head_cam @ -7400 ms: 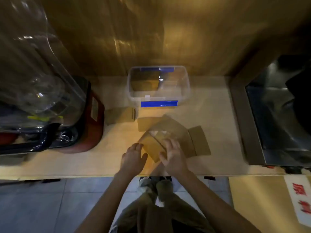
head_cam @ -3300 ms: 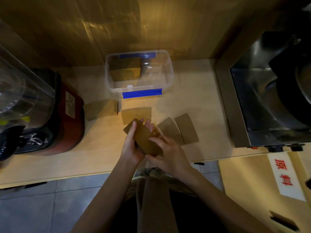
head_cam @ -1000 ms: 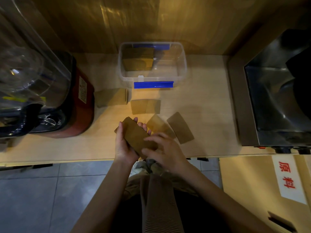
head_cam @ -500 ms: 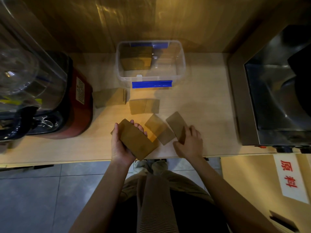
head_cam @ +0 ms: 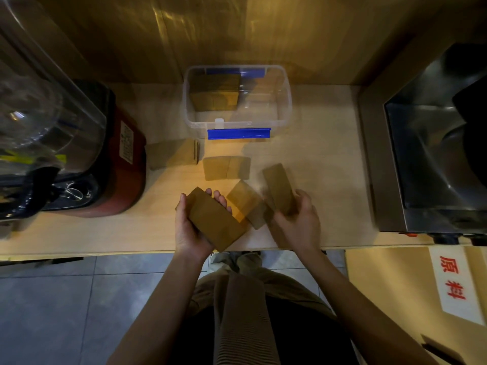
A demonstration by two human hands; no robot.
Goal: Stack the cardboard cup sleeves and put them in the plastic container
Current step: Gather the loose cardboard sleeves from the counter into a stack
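Gripping a stack of sleeves (head_cam: pixel 214 219), the left hand (head_cam: pixel 189 227) hovers above the counter (head_cam: pixel 324 167) edge. Right hand (head_cam: pixel 297 219) pinches a single sleeve (head_cam: pixel 276 188). Three more lie loose behind. Clear container (head_cam: pixel 287 101) stands farther back, holding sleeves.

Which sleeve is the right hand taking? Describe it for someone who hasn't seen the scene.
Start at the clear container at the back of the counter. Toward its front edge, the right hand grips a sleeve; it is the rightmost and the only single sleeve held, not lying flat.
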